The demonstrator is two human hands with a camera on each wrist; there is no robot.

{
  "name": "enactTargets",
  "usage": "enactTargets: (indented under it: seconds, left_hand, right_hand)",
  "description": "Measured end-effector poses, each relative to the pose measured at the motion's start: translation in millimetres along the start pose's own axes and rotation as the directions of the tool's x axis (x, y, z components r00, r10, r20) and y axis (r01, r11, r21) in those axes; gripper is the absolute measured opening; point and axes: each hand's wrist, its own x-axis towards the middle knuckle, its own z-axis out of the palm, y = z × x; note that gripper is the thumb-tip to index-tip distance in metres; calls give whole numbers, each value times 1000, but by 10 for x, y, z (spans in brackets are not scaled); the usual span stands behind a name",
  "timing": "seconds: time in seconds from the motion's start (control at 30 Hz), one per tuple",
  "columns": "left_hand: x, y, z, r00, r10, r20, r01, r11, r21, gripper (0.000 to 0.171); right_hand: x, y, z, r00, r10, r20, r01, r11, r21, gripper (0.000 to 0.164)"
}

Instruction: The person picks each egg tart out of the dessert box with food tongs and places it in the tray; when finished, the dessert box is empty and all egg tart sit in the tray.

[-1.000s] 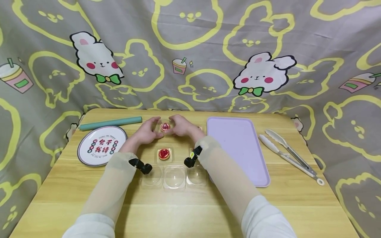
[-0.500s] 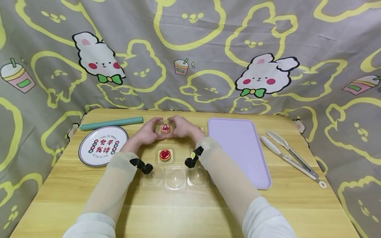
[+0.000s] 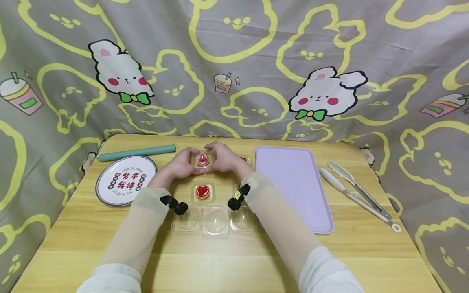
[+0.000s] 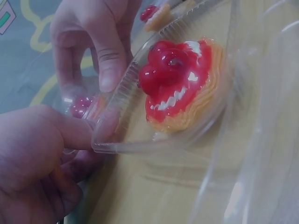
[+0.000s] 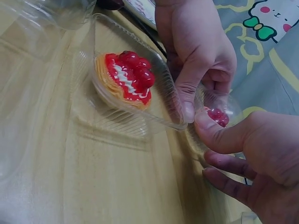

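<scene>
At the back of the table, both hands hold a small clear plastic box (image 3: 197,166) with a red-topped fruit tart (image 3: 203,159) in it. My left hand (image 3: 181,164) grips its left side and my right hand (image 3: 224,158) its right side. In the right wrist view, a clear dome (image 5: 230,103) shows over this tart, with the right thumb (image 5: 219,134) beside the left one. Nearer me stands an open clear tray (image 4: 112,147) with a second tart (image 4: 180,84). Behind the right forearm another tart (image 3: 244,160) is partly hidden.
Three clear domed plastic pieces (image 3: 215,220) lie in a row in front. A lilac tray (image 3: 293,183) is right of the hands, then metal tongs (image 3: 357,193). At left are a round printed plate (image 3: 126,179) and a green roll (image 3: 137,152). A patterned curtain (image 3: 253,61) hangs behind.
Both hands have come slightly toward me with the boxed tart. More of the tart behind the right forearm shows. The other things on the table stay put.
</scene>
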Motion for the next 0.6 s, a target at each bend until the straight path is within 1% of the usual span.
enactTargets:
  seconds: [0.23, 0.4, 0.6]
  left_hand:
    - [-2, 39, 6, 999, -39, 1, 39, 999, 16, 78]
    - [0, 68, 4, 999, -46, 13, 46, 999, 19, 77]
    - [6, 80, 8, 999, -50, 15, 50, 998, 28, 79]
  right_hand:
    - [-16, -8, 41, 999, -6, -40, 4, 1000, -25, 86]
    - [-36, -15, 53, 998, -21, -61, 18, 999, -42, 88]
    - [-66, -14, 59, 996, -39, -79, 32, 995, -96, 89]
